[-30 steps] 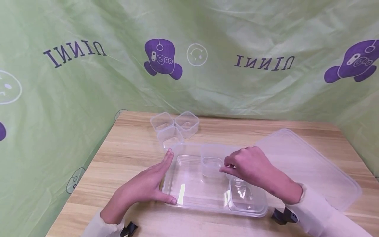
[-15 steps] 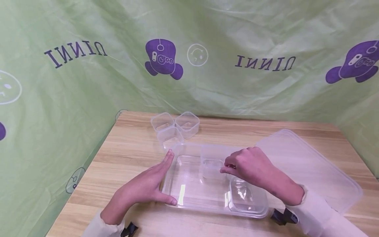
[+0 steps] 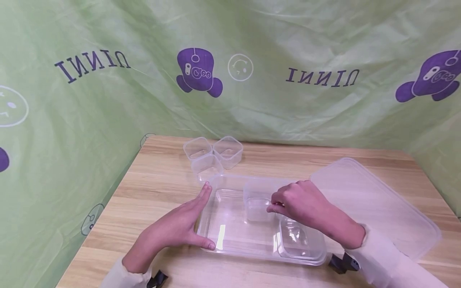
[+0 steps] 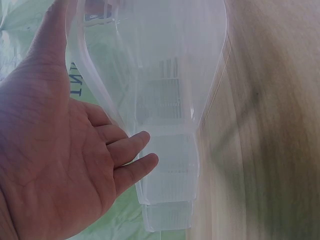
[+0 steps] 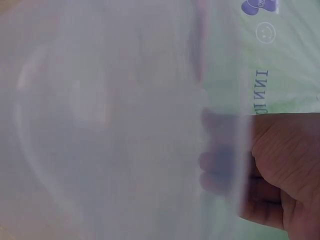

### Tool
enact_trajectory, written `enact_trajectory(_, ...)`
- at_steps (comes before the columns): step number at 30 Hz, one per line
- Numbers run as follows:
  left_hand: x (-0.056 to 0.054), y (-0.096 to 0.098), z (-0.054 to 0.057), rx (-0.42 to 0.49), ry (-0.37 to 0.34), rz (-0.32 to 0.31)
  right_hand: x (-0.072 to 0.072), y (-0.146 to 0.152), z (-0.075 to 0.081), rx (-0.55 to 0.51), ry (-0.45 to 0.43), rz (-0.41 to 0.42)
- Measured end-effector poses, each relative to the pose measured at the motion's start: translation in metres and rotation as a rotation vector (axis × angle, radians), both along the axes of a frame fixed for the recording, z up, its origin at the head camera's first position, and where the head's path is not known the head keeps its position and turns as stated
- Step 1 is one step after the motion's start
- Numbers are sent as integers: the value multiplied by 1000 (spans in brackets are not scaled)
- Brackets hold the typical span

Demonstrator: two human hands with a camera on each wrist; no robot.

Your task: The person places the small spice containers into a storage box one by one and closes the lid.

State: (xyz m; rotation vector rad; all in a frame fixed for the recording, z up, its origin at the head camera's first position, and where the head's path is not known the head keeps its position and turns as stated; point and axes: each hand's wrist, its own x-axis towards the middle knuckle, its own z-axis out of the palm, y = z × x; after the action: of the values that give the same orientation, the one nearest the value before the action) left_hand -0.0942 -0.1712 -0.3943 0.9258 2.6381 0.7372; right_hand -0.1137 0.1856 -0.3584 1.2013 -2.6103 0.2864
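A large clear plastic container point(image 3: 230, 236) stands on the table. At its left end my left hand point(image 3: 180, 222) rests with fingers extended, the thumb over the near corner and the fingertips by the far one. In the left wrist view, that hand point(image 4: 65, 150) lies along the container's outer wall point(image 4: 165, 65). My right hand point(image 3: 302, 204) pinches the wall of a small clear square container point(image 3: 257, 210) inside the big one. Another small container point(image 3: 297, 240) sits in the near right corner. Through cloudy plastic point(image 5: 125, 125), the right fingertips look blurred in the right wrist view.
Three more small clear containers point(image 3: 228, 152) stand grouped behind the large one, at the back left. A wide translucent lid point(image 3: 374, 204) lies flat on the wooden table point(image 3: 144, 180) at the right. Behind the table hangs a green printed cloth point(image 3: 144, 92).
The small container in my right hand has shifted slightly down and toward me within the large one. My left hand stays where it was.
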Motion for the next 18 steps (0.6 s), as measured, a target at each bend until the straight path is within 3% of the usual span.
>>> enact_trajectory(8,1,0,0,-9,-5,7,-1,-2,-1,20,-24,12)
enact_trajectory(18,1,1,0,-7,-7,7,-1,-3,-1,43,-114,10)
